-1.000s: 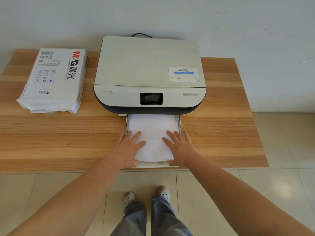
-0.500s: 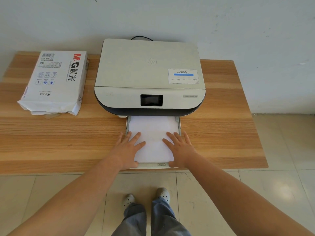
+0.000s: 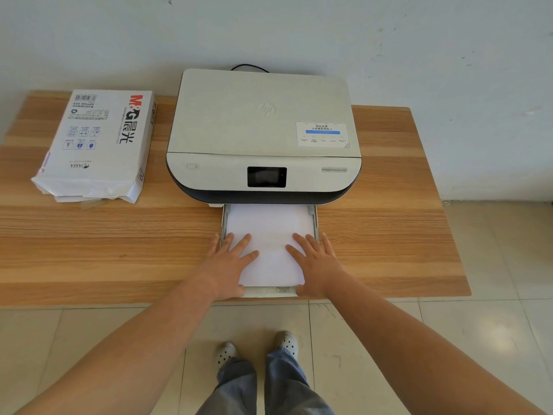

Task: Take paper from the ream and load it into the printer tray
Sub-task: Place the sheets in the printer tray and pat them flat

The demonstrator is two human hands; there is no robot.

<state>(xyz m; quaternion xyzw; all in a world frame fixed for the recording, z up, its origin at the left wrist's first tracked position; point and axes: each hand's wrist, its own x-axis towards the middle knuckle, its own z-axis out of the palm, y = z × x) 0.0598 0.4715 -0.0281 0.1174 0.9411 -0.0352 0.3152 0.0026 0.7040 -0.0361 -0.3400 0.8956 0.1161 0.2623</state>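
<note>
Fingers spread flat, left hand (image 3: 229, 263) and right hand (image 3: 318, 260) press paper (image 3: 270, 235) in tray (image 3: 269, 291).

1. The printer (image 3: 263, 136) stands on the table (image 3: 389, 235), at its rear centre.
2. The paper ream (image 3: 95, 145) lies on the table, left of the printer and apart from it.
3. The paper tray (image 3: 314, 218) projects from the printer front toward the table's near edge.
4. The paper stack (image 3: 269, 235) lies in the tray.
5. The left hand (image 3: 229, 265) and right hand (image 3: 318, 263) rest flat on the stack's near corners.
</note>
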